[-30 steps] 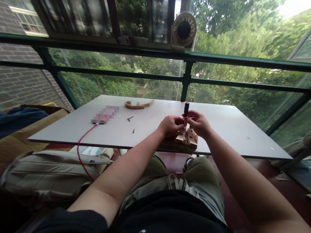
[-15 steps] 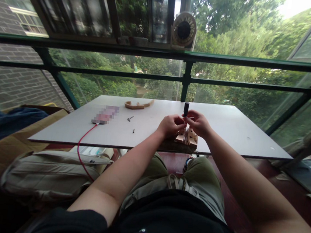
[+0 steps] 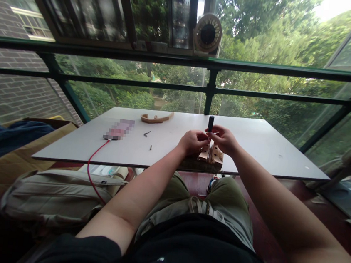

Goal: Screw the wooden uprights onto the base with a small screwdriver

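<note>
A screwdriver stands upright with its black handle on top; its shaft and tip are hidden among my fingers. My right hand has its thumb and fingers closed around the lower end of that handle. Just to the left, my left hand is closed in a pinch beneath the handle, and whatever lies between its fingertips is too small to make out. Under both hands, at the table's front edge, sits a light wooden piece with holes. My fingers cover its far part.
On the white table lie a curved wooden part, small dark screws and a single short screw. A blurred-out phone trails a red cable over the front edge. A backpack rests below left.
The black handle has shifted very slightly to the right. Otherwise both hands and the wooden piece keep their places.
</note>
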A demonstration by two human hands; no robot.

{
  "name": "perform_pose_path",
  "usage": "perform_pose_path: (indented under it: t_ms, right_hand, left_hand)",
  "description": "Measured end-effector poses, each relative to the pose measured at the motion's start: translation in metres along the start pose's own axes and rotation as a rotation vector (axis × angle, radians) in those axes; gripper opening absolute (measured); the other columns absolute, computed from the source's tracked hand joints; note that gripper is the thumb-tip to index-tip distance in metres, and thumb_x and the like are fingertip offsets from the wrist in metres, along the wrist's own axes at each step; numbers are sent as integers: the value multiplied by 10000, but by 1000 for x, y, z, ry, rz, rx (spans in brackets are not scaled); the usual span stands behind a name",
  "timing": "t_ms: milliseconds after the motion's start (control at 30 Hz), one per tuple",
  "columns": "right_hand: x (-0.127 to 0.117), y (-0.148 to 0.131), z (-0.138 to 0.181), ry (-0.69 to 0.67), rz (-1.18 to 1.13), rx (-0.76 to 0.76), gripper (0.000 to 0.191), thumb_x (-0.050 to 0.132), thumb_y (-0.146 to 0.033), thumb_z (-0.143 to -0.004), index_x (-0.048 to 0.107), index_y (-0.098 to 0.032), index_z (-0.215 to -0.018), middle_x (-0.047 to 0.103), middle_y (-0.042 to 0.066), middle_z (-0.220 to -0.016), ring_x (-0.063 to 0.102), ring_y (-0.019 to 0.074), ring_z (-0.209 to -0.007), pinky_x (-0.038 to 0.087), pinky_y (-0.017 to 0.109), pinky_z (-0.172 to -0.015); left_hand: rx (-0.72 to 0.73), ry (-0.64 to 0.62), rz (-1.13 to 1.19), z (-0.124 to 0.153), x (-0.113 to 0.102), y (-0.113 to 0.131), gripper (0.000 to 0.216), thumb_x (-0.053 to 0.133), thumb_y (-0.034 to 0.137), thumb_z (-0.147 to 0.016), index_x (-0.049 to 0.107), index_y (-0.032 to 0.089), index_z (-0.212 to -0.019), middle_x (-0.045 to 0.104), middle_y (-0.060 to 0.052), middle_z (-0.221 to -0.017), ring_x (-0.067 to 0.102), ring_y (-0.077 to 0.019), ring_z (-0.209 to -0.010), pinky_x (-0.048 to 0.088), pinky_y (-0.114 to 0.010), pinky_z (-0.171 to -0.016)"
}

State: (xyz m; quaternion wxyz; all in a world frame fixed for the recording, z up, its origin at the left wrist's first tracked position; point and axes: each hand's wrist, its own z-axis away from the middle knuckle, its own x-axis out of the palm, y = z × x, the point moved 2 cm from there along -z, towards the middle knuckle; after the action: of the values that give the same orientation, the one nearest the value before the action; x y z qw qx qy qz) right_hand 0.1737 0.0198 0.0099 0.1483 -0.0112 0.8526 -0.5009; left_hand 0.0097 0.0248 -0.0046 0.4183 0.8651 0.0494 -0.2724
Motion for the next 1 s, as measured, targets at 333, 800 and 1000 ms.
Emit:
perform_pose_path:
  t_ms: [333, 800, 1000]
  right_hand:
    - [-1, 2, -1, 14, 53, -36, 298, 697, -409, -789, 686, -178, -977, 697, 65, -883, 638, 183, -758, 504, 307, -674]
    - [2, -10, 3, 35, -40, 36, 266, 648, -347, -751, 668, -157, -937, 670, 49, -797, 592, 158, -682, 474, 288, -604]
    - [1, -7, 2, 15, -38, 6, 280, 668, -374, -762, 671, -173, -955, 686, 56, -845, 623, 181, -760, 501, 305, -657]
  left_hand:
    - [-29, 60, 64, 1, 0, 5, 331, 662, 432, -799, 713, 127, -917, 743, -66, -836, 668, -162, -729, 496, -248, -665]
    - [18, 8, 30, 1, -1, 11, 267, 617, 370, -834, 739, 138, -881, 742, -41, -804, 651, -140, -701, 480, -234, -665]
    - [-12, 2, -5, 1, -1, 13, 260, 604, 350, -838, 744, 145, -915, 752, -44, -842, 664, -148, -732, 492, -239, -698]
